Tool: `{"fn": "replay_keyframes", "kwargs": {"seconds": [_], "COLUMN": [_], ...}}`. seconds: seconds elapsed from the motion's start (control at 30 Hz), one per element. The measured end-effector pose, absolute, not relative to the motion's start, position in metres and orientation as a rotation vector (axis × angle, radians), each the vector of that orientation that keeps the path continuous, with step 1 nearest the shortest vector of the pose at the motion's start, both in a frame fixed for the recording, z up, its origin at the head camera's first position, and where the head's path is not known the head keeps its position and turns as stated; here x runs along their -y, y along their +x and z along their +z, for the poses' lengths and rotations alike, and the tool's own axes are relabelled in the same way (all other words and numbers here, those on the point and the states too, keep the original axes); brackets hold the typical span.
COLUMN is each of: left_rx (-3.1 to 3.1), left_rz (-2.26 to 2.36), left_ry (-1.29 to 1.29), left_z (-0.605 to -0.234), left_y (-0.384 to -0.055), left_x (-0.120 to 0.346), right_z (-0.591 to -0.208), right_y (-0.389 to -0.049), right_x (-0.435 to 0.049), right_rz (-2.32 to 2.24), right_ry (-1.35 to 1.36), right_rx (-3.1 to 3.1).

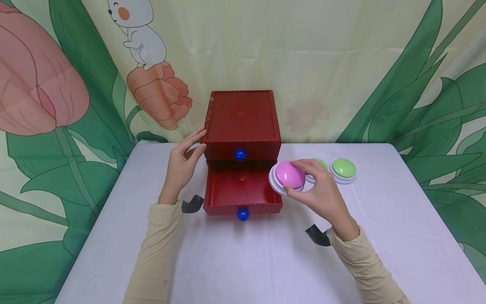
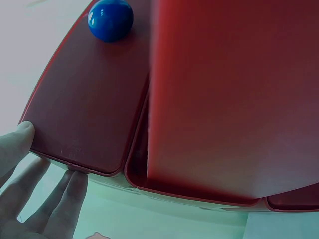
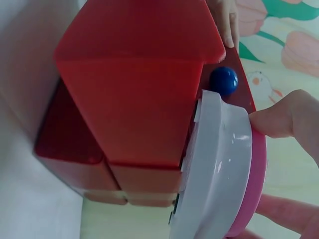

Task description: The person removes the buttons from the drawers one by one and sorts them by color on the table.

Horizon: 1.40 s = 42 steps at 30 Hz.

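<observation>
My right hand (image 1: 322, 190) pinches a round push button (image 1: 290, 175) by its edges, thumb on one side and fingers on the other. It has a pink domed top and a white base, and is tilted beside the right wall of an open lower drawer (image 1: 239, 185). That drawer belongs to a dark red cabinet (image 1: 241, 114) with blue ball knobs; its inside looks bare. My left hand (image 1: 184, 162) touches the cabinet's left side with extended fingers, the thumb at the front edge of the shut upper drawer (image 2: 84, 99).
Two green-topped push buttons stand right of the cabinet: one (image 1: 343, 168) in full view, the other (image 1: 319, 163) partly behind my right hand. A white cloth (image 1: 243, 261) covers the table. Behind the cabinet hangs a printed curtain (image 1: 322, 63).
</observation>
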<state>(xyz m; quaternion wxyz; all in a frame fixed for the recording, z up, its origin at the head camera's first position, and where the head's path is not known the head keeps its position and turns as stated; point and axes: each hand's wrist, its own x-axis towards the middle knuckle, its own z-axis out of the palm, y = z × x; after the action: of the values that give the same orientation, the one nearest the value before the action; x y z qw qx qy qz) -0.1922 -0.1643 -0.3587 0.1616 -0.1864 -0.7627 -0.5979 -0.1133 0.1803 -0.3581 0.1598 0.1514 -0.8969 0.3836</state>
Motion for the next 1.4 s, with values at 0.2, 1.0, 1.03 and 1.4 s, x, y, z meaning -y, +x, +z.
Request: {"fn": "replay_keyframes", "kwargs": {"seconds": [0.2,1.0,1.03,1.4], "left_rx": [2.176,2.219,2.222,2.201], "left_rz": [-1.702,-1.689,-1.687,-1.678], "left_ry": [-0.534,-0.501,-0.499,-0.516], "left_z": [-0.359,-0.348,-0.345,-0.358], "left_y": [-0.192,-0.184,-0.182,-0.192], "left_x": [0.164,0.16,0.159,0.164], "right_z": [-0.362,-0.394,-0.395,-0.409], "right_y": [-0.115,-0.121,-0.121,-0.124], "right_x": [-0.191,-0.227,-0.228,-0.239], "right_rz": [1.098,1.1,1.098,1.052], "right_ry": [0.394,0.26,0.251,0.201], "right_rx": [2.556,2.601,2.611,2.657]}}
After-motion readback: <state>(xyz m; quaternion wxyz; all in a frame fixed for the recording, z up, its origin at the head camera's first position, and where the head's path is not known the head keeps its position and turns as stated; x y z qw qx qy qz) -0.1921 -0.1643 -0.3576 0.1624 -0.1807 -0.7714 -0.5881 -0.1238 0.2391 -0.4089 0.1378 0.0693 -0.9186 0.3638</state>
